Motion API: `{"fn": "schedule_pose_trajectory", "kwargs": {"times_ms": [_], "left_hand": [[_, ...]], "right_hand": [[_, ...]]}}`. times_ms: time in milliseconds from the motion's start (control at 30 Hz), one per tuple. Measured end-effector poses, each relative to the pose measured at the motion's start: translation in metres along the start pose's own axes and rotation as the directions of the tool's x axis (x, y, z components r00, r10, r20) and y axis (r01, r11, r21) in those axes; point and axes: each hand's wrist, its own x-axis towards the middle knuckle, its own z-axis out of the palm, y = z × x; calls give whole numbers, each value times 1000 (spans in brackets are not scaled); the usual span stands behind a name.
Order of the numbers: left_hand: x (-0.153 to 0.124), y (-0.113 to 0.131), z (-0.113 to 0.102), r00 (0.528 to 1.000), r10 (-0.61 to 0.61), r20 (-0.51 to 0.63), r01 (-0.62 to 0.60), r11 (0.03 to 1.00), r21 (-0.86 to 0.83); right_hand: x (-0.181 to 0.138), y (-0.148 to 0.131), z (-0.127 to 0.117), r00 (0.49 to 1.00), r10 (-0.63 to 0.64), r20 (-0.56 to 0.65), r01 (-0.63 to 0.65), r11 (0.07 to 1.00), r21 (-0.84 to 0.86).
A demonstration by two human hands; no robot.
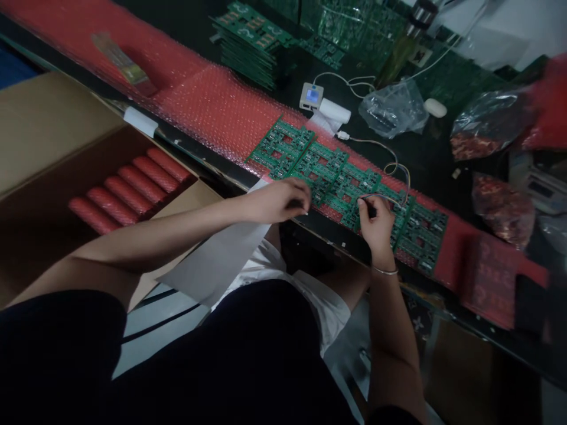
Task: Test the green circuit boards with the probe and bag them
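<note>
A: What's in the open brown cardboard box (44, 130)?
B: Red cylindrical bubble-wrap rolls (132, 196), side by side.
A: And on the dark tabletop (426, 158)?
B: A clear plastic bag of reddish pieces (481, 133), near a white oval object (435, 107).

V. dim, cool cast; glints on clear bag (394, 109); R edge blurry, esp. red wrap (549, 109).

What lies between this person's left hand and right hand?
In the head view, green circuit boards lie between the left hand and right hand, with red bubble wrap showing along their near edge.
</note>
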Motion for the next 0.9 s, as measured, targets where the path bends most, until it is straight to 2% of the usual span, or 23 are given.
{"fn": "schedule_pose_trajectory", "kwargs": {"times_ms": [67,133,267,400,733,833,900], "left_hand": [[35,6,19,997,32,68,-32,999,-5],[65,4,43,997,10,82,-13,1000,28],[98,-10,78,994,-83,71,74,991,114],[102,-15,87,992,-116,48,108,984,145],[105,-6,96,977,-214,11,206,950,235],[95,-5,98,987,-158,-42,163,946,280],[83,-5,99,996,-65,-53,79,933,351]], "right_hand": [[-1,1,-1,998,55,-36,-51,995,91],[-1,4,-1,994,103,-45,-95,982,161],[-1,7,1,987,147,-67,-128,963,235],[1,8,3,986,146,-77,-125,964,235],[1,6,2,985,147,-87,-124,965,232],[1,6,3,982,166,-95,-138,958,252],[1,6,3,979,180,-99,-147,951,272]]}}
